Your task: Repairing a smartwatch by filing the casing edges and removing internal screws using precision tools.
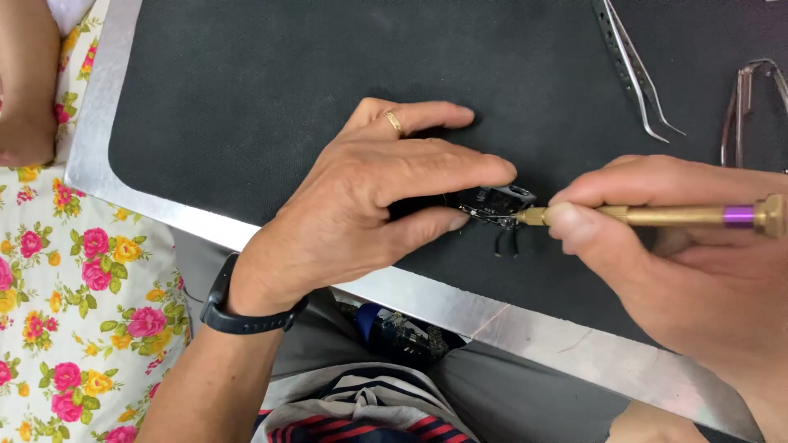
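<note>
My left hand lies flat on a black mat, its thumb and fingertips pinching a small black electronic part. A gold ring sits on one finger and a black band wraps the wrist. My right hand grips a thin brass screwdriver with a purple ring near its end. The tool lies level, and its tip touches the right side of the small part.
The mat lies on a board with a silver edge. Metal tweezers rest at the mat's top right, with another metal tool beside them. A floral cloth covers the left. My lap is below the board.
</note>
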